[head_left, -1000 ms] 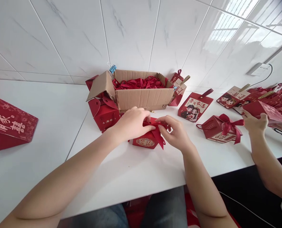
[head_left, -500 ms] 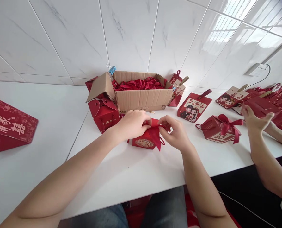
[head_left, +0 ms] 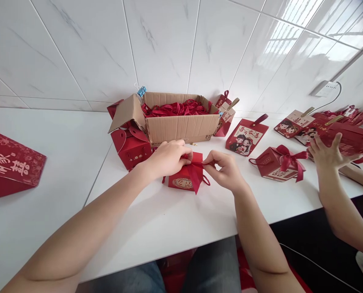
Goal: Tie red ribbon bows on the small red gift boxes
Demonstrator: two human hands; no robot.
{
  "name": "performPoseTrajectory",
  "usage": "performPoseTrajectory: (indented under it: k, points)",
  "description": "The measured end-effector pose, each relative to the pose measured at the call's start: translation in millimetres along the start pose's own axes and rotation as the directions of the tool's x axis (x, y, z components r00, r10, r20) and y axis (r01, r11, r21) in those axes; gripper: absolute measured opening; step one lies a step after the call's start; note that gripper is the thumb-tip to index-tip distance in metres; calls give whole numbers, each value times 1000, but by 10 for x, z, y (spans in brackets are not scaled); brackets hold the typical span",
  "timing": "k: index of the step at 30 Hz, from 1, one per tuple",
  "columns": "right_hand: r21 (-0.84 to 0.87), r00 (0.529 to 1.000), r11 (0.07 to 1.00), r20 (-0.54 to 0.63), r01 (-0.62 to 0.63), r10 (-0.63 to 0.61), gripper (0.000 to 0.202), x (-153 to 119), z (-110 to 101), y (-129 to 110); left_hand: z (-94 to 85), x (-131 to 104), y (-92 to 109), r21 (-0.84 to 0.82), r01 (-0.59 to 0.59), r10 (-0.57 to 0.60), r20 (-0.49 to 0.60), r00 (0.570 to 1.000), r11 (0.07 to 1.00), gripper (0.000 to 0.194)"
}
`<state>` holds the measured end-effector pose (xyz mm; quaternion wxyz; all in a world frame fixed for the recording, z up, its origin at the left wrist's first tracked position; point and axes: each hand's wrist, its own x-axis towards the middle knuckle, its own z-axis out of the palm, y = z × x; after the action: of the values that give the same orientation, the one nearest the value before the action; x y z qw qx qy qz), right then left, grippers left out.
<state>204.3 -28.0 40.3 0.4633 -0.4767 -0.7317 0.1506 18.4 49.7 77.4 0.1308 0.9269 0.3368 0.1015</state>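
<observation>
A small red gift box (head_left: 178,182) with a gold round emblem stands on the white table in front of me. Across its top lies a red ribbon (head_left: 195,177), one pointed tail hanging down the front. My left hand (head_left: 169,159) is closed over the ribbon's left part, fingertips pinched at the box top. At the ribbon's right side, my right hand (head_left: 224,169) pinches it between thumb and fingers. The knot area is partly hidden by my fingers. A thin red cord loop shows at the box's right side.
Behind the gift box is a cardboard box (head_left: 183,128) full of red ribbons (head_left: 178,108). A red handled box (head_left: 131,148) stands left of it. To the right are a flat-fronted gift box (head_left: 246,137) and a bow-tied box (head_left: 280,162). A co-worker's hand (head_left: 329,152) is at far right.
My right hand has drawn the ribbon slightly outward, and the hanging tail has shifted left. The co-worker's hand has spread open away from a red box. The view has moved slightly.
</observation>
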Motion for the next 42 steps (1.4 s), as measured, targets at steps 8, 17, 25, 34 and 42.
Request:
performPoseTrajectory:
  k: [8,17,25,34,42]
  points:
    - [46,999,998,16,-45,44,15,2,-4,17,-16,-15,-2,2,-13,13,1,1000,1000,20]
    - [-45,989,999,141,-28,34,35,29,-107,57,-382,-214,-38,-208,81,-112,-145,983,975,23]
    - [-42,904,997,420,-72,83,88,22,-28,139,-1007,-591,-468,-73,412,-407,-377,832,908,24]
    - [-295,866,815,-148,-499,478,79,76,-220,426,-902,-533,-1036,48,606,-608,46,793,794,78]
    - [-409,687,622,-660,-667,303,85,133,-40,589,-795,-466,-1165,86,602,-604,-9,797,794,87]
